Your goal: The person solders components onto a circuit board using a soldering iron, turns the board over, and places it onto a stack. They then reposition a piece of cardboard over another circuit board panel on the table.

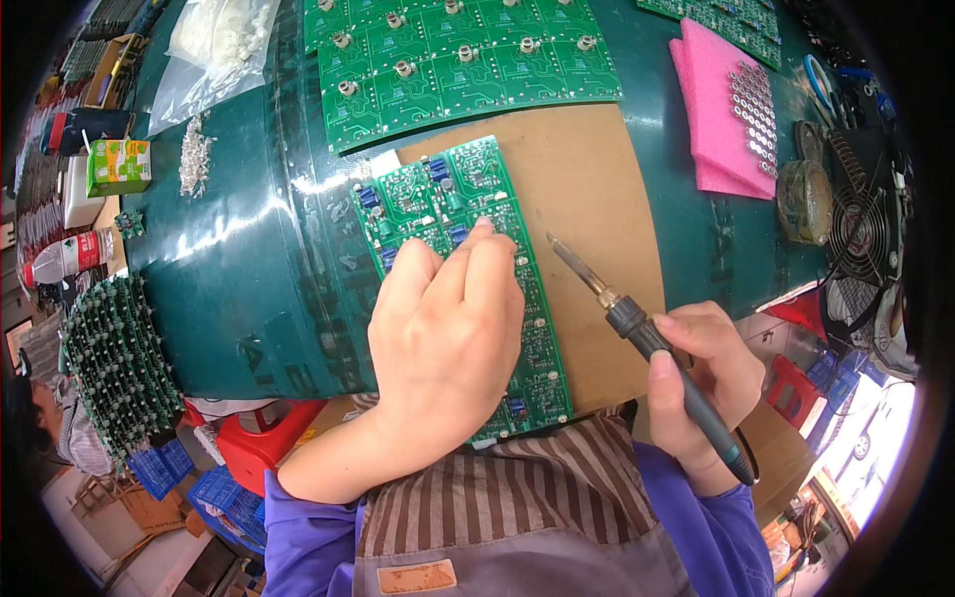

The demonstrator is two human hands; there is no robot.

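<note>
Many ring-shaped parts (753, 119) sit on pink foam (701, 129) at far right, and our left hand (448, 318) hides part of the circuit board (543, 343) (green, dotted with blue components (438, 169)) at near centre. Our right hand (714, 373) grips a soldering iron (629, 320); whether our left pinches anything, we cannot tell.

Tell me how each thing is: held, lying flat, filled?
Left hand: bunched over the circuit board
Right hand: wrapped around the soldering iron
Circuit board: lying flat, partly hidden
Soldering iron: held, tip beside the board
Plastic bag: holding white pieces
Pink foam: lying flat
</note>
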